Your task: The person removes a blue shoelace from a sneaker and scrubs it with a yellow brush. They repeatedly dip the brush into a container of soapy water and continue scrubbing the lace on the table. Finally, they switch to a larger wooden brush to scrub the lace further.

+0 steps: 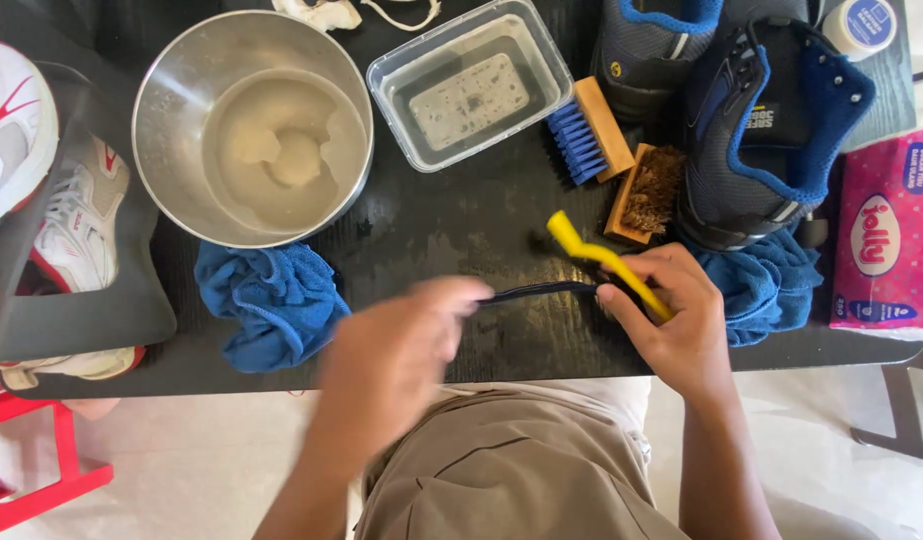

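Observation:
My right hand [671, 315] grips a yellow brush [603, 258] by its handle and also pinches one end of a dark shoelace [536, 291]. The lace runs flat across the black table [451, 225] to my left hand [396, 355], which is blurred and closed on its other end. Both hands are near the table's front edge, above my lap.
A steel bowl [171, 90] of cloudy water and a clear tub [541, 55] of water stand at the back. Nearby lie a blue-bristled brush [591, 132], a brown brush [649, 192], two blue cloths [271, 300], dark blue-lined shoes [751, 130], white-red sneakers [76, 215] and a pink tissue pack [891, 235].

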